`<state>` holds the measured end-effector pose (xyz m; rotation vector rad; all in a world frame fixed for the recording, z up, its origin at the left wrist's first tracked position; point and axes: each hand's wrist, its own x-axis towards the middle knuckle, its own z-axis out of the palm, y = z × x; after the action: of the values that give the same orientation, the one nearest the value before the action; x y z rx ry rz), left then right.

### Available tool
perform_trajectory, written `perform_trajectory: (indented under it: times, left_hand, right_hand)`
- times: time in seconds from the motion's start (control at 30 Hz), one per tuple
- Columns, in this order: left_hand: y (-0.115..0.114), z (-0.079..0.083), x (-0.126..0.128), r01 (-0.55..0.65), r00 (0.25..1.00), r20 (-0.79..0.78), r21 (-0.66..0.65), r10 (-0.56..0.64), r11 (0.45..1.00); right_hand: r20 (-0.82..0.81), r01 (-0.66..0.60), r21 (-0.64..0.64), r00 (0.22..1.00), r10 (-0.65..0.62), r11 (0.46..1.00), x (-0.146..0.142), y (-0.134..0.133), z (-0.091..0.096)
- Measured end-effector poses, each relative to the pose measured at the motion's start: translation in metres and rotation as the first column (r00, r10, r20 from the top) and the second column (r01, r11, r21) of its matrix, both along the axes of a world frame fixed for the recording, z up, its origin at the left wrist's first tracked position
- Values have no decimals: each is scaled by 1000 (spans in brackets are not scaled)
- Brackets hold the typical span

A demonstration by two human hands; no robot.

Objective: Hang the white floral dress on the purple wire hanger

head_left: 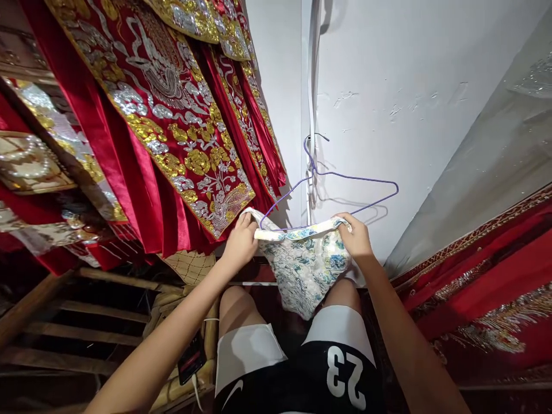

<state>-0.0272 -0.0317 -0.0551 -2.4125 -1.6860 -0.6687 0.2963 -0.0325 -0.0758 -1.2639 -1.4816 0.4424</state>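
Note:
A white cloth with a blue and green flower print (304,264) hangs between my two hands, in front of my knees. My left hand (240,241) pinches its left top corner with closed fingers. My right hand (356,236) grips the right top edge, fingers closed too. Just above and behind the cloth's top edge, a thin purple wire hanger (340,175) hangs by its hook from a cable on the white wall. The hanger's left arm runs down close to my left hand; whether the cloth touches it I cannot tell.
Red robes with gold and silver embroidery (172,115) hang at the upper left, more red embroidered cloth (487,293) lies at the right. A bamboo seat (181,305) with a phone (192,359) and white cable is beside my left leg. I wear black and white shorts (302,368).

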Motion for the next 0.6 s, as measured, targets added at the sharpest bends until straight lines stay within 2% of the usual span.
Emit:
perform_trajectory:
  times: [0.13, 0.23, 0.33, 0.47, 0.53, 0.6]
  left_hand:
    - [-7, 17, 7, 179, 962, 175, 171, -208, 969]
    - [-10, 30, 17, 255, 909, 272, 234, -315, 938]
    - [4, 44, 26, 210, 879, 372, 258, -298, 943]
    - [43, 55, 27, 97, 777, 590, 233, -220, 968]
    - [57, 54, 24, 140, 744, 634, 161, -211, 977]
    - [61, 50, 21, 217, 749, 624, 86, -222, 972]
  right_hand:
    - [-27, 46, -3, 999, -46, 999, -1, -7, -1]
    - [-50, -23, -27, 998, 22, 999, -20, -15, 0]
    - [-152, -104, -24, 983, 99, 994, -56, -30, 1]
    - [-290, -61, 6, 955, 60, 998, -99, -53, 1]
    - [-314, -24, 5, 949, 25, 1000, -106, -58, 3]
    - [-315, -11, -3, 949, 9, 1000, -100, -59, 7]
